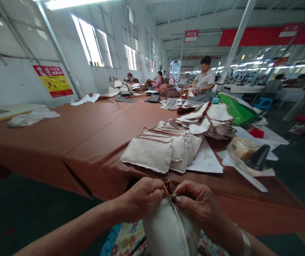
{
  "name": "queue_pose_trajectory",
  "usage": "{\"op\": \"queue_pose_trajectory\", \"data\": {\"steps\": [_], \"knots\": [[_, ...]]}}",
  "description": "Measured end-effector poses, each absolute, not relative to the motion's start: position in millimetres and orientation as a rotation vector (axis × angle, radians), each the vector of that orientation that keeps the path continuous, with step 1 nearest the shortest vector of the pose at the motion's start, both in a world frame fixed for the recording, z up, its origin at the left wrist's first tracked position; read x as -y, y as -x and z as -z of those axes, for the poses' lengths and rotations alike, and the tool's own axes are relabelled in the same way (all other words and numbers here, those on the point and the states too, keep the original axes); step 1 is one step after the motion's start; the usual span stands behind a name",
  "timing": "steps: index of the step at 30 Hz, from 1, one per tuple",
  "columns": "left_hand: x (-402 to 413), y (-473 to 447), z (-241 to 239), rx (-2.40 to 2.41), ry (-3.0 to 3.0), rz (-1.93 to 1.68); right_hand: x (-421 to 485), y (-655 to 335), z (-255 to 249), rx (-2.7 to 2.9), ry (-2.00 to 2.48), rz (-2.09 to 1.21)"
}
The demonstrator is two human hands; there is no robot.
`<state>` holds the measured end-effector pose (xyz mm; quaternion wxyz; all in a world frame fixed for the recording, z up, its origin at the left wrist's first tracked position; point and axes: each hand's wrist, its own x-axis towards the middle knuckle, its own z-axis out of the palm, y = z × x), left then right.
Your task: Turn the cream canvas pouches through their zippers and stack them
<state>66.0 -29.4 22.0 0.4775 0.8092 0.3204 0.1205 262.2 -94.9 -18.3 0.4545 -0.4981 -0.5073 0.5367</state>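
Observation:
Over my lap, an off-white fabric pouch piece (165,227) hangs from both hands, with a stitched seam down it and a bit of brown material at its top edge. My left hand (144,199) is closed, pinching that edge from the left. Against it from the right, my right hand (200,202) grips the same edge between thumb and fingers. Whatever small part lies between the fingertips is hidden. Just beyond my hands, a fanned stack of similar off-white pieces (147,153) with brown edging lies on the brown-covered table (85,124).
Farther right sit another pile of pieces (221,113), a green bag (237,106), and a dark cone (257,158) beside a tan block (243,147). A plastic bag (33,117) lies at left. A person (204,76) handles bundled pieces across the table.

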Motion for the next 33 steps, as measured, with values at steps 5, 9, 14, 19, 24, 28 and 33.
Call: {"op": "queue_pose_trajectory", "data": {"steps": [5,9,14,19,24,28,33], "knots": [[31.5,-67.7,-22.1,-0.86,-2.037,-0.367,92.9,-261.4,14.7,1.21,1.305,-1.373],[31.7,-67.0,-16.2,-0.8,-2.422,-0.461,90.9,-259.8,13.6,1.182,1.296,-1.411],[39.3,-68.4,-13.5,-0.774,-2.882,-0.333,91.0,-260.4,18.9,1.074,1.244,-1.496],[48.9,-73.9,-9.0,-0.838,-3.047,-0.292,89.4,-258.8,21.6,0.929,1.166,-1.583],[44.9,-76.9,-3.9,-0.88,-2.943,-0.381,91.7,-254.8,21.7,0.913,1.221,-1.593],[33.2,-76.5,-9.5,-0.818,-2.334,-0.397,95.9,-254.0,17.7,1.139,1.341,-1.457],[24.5,-74.3,-16.5,-0.722,-1.558,-0.273,97.7,-256.8,10.6,1.144,1.246,-1.542]]}}
